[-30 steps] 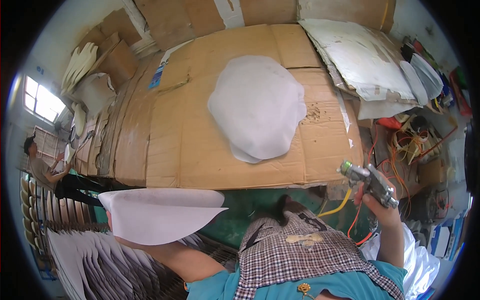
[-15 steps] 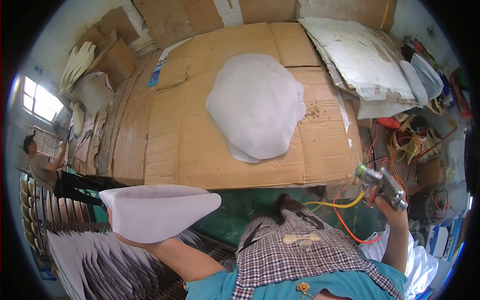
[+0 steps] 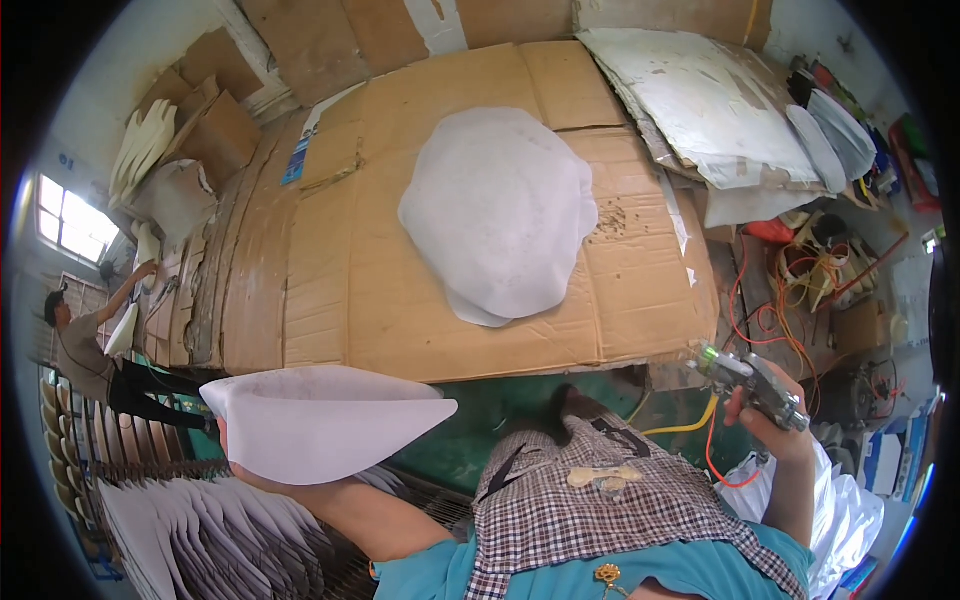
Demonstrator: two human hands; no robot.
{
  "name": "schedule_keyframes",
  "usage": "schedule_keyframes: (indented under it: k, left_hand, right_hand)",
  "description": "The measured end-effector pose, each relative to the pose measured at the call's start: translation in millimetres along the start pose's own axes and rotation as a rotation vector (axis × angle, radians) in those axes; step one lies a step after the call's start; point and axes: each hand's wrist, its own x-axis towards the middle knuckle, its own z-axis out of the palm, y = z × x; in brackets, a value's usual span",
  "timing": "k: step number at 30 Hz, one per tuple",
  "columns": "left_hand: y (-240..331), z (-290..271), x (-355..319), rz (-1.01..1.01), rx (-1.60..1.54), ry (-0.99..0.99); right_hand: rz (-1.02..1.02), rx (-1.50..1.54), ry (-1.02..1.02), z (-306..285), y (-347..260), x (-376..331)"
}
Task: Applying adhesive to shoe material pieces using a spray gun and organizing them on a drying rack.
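Note:
My left hand (image 3: 228, 446) holds a pale lilac-grey sheet (image 3: 325, 430), bent over into a pointed, open pocket shape. Most of its fingers are hidden behind the sheet. At the right, my right hand (image 3: 778, 425) is wrapped round a metal spray gun (image 3: 752, 383) with a green part at its front, which points up and left. Orange and yellow hoses run near the gun. Beyond both hands, a stack of similar pale rounded sheets (image 3: 498, 210) lies on the cardboard-covered table (image 3: 320, 300).
Below my left forearm stands a wire rack (image 3: 440, 500) with many pale sheets (image 3: 215, 535) on edge. White-topped boards (image 3: 710, 110) lie at the back right, above tangled hoses (image 3: 800, 275). At the far left a co-worker (image 3: 85, 345) reaches toward pale curved pieces. White plastic bags (image 3: 840, 510) sit at lower right.
The spray gun in my right hand has tilted and moved slightly down and left. The bent sheet has opened a little. The co-worker has raised an arm with a pale piece nearby.

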Motion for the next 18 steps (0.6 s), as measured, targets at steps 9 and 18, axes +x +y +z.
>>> schedule_keyframes:
  k: [9, 18]
  left_hand:
    - [5, 18, -9, 0.060, 0.236, 0.075]
    - [6, 10, 0, -0.028, 0.081, 0.058]
  right_hand:
    - [-0.098, 0.041, 0.228, 26, -6, 37]
    - [-0.048, -0.045, 0.208, 8, -1, 10]
